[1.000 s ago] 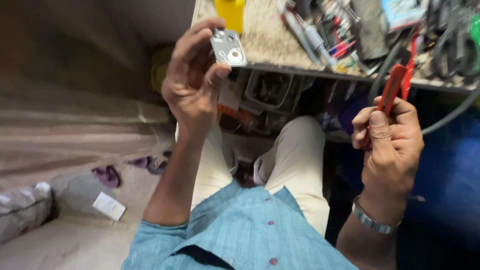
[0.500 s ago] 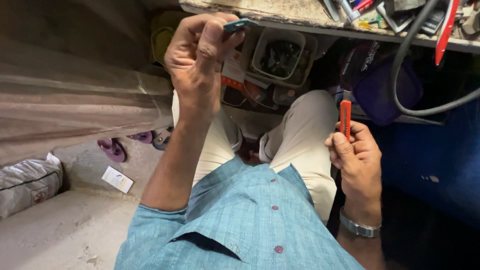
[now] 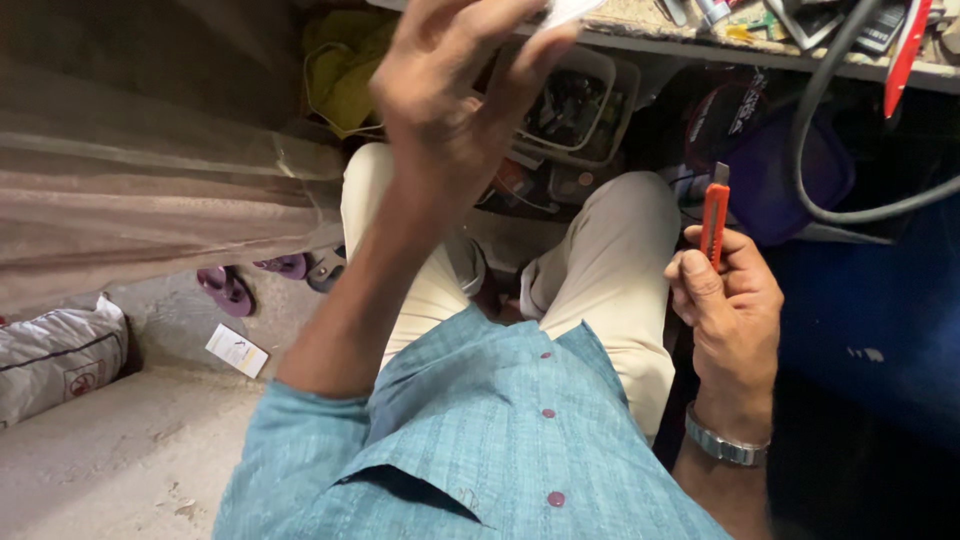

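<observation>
Head view showed you seated at the workbench [image 3: 700,48], your knees tucked under its front edge. Your left hand [image 3: 450,110] was raised just below that edge, fingers closed around a small pale flat object [image 3: 568,10] that ran off the top of the picture, so its kind could not be told. Your right hand [image 3: 728,300] rested lower, beside your right knee and well below the bench edge, gripping an orange utility knife [image 3: 713,218] upright, with a short stub of blade showing at its tip. Blade and object were well apart; no cut showed on the visible part of the object, so I judged any cutting not yet begun. A grey cable [image 3: 830,150] drooped from the bench.
</observation>
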